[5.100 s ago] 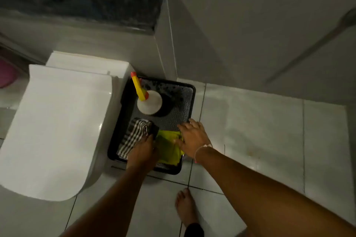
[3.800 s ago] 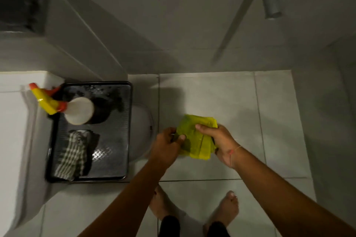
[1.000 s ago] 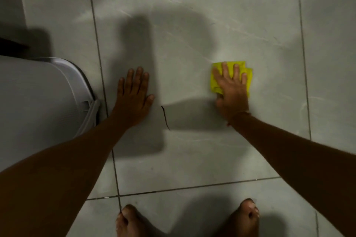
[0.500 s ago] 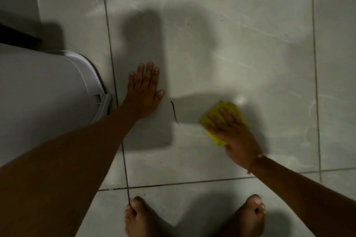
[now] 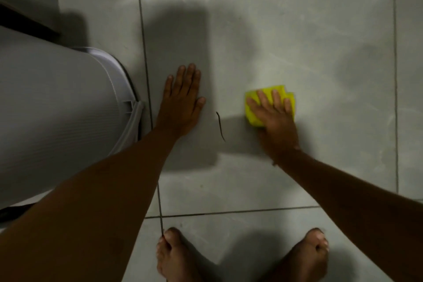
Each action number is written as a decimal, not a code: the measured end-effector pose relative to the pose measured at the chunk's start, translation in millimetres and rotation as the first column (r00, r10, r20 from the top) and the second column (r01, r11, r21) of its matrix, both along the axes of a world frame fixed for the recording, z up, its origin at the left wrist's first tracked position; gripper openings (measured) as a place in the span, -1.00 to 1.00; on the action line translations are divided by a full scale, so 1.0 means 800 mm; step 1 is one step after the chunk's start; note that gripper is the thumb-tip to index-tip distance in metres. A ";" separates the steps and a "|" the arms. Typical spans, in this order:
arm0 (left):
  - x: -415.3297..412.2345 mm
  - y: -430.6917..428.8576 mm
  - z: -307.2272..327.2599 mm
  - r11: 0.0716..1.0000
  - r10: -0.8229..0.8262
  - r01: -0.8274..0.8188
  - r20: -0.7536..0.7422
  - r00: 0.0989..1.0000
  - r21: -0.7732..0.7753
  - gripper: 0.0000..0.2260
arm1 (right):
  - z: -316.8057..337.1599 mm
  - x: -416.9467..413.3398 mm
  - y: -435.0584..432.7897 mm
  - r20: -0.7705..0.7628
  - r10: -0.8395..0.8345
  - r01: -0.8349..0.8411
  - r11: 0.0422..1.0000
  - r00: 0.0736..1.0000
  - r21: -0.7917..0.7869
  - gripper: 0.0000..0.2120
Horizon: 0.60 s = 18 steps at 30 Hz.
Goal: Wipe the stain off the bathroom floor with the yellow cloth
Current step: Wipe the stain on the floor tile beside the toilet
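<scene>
The folded yellow cloth (image 5: 253,114) lies flat on a pale grey floor tile (image 5: 297,41). My right hand (image 5: 275,117) presses down on it with fingers spread over its top. My left hand (image 5: 183,103) rests palm-down on the same tile, left of the cloth, fingers apart and holding nothing. Between the two hands a thin dark curved mark (image 5: 220,126) shows on the tile. I cannot make out any other stain in this dim light.
The white toilet (image 5: 57,110) fills the left side, close to my left wrist. My two bare feet (image 5: 174,256) (image 5: 306,256) stand at the bottom edge. Dark grout lines (image 5: 146,75) cross the floor, and open tile stretches to the right and far side.
My right hand has slid the cloth away from me and a little right since half a second ago. The left hand stays planted on the tile.
</scene>
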<state>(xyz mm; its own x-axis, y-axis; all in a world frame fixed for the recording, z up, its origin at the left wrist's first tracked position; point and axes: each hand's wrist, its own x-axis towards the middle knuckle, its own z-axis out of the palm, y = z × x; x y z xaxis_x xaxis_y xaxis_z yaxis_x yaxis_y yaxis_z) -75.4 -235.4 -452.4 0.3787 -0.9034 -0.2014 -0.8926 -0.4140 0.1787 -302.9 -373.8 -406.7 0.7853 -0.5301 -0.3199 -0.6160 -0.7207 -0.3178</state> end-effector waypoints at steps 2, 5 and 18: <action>-0.003 0.001 -0.002 1.000 0.027 -0.027 0.012 1.000 -0.011 -0.43 | 0.001 0.043 0.012 0.012 -0.049 0.048 0.998 0.999 0.035 -0.25; -0.002 0.000 0.003 1.000 0.024 -0.024 -0.013 1.000 -0.006 -0.44 | -0.002 0.019 0.054 0.070 0.369 -0.369 0.929 0.927 -0.022 -0.40; -0.001 -0.001 0.014 0.998 0.025 -0.021 -0.058 0.998 0.063 -0.42 | 0.006 0.005 0.055 0.006 0.387 -0.386 0.920 0.922 -0.065 -0.44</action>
